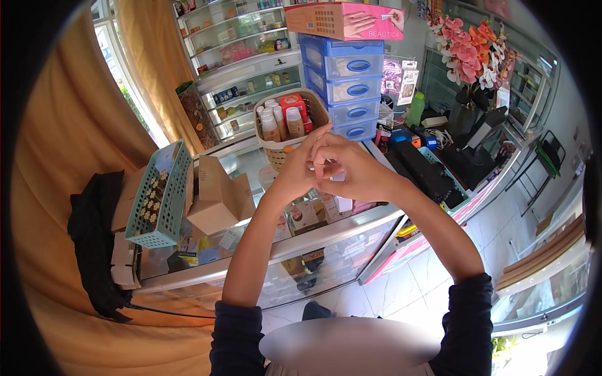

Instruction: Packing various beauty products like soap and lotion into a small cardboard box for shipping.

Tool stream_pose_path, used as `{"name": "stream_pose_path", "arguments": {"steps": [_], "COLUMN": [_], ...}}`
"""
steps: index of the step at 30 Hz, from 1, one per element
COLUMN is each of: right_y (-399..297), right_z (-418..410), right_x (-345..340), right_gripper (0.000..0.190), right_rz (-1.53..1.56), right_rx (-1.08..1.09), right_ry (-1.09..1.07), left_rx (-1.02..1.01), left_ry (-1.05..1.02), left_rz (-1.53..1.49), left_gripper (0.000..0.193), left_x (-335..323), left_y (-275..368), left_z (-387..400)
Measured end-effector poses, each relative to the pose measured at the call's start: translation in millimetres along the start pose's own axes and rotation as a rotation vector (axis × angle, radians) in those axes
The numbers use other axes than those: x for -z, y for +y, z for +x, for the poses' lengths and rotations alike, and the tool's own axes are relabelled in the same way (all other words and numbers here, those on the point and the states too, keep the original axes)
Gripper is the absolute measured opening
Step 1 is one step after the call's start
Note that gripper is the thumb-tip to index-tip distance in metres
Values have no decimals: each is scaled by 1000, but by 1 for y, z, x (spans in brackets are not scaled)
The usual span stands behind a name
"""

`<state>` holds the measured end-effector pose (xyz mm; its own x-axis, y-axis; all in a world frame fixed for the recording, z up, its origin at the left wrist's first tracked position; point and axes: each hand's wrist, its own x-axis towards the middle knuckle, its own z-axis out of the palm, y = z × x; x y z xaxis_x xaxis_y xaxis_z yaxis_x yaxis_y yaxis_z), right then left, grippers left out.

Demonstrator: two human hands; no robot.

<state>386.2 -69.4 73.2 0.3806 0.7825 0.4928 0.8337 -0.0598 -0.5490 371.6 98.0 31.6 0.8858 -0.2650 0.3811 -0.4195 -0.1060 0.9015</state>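
Observation:
My left hand (301,167) and my right hand (352,167) are raised in front of me over a glass display counter, their fingers meeting and partly overlapping. No separate object can be made out clearly between them; the overlap hides some of the fingers. Just behind the hands stands a beige plastic basket (275,152) with several white-capped bottles (295,123) and a red box (292,101). Beneath the hands, printed packets (303,216) show in the counter. An open cardboard box (214,202) lies to the left of my left hand.
A teal basket (162,211) of small bottles stands at the counter's left, beside black cloth (91,239). Blue drawers (355,89) carry a pink and brown carton (343,21) behind. At the right are a teal tray (458,202), a green bottle (415,109) and a flower vase (463,115).

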Motion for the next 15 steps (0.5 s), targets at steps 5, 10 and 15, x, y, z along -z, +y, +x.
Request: {"name": "stream_pose_path", "arguments": {"steps": [5, 10, 15], "right_y": [6, 5, 11], "right_z": [1, 0, 2], "right_x": [-1, -4, 7], "right_gripper": [19, 24, 33], "right_rz": [-178, -417, -282], "right_rx": [82, 173, 30], "right_ry": [68, 230, 277], "left_rx": [-26, -63, -125], "left_ry": [15, 87, 21], "left_rz": [60, 91, 201], "left_gripper": [77, 82, 80], "left_x": [-2, 1, 6], "left_y": [1, -6, -9], "left_z": [1, 1, 0]}}
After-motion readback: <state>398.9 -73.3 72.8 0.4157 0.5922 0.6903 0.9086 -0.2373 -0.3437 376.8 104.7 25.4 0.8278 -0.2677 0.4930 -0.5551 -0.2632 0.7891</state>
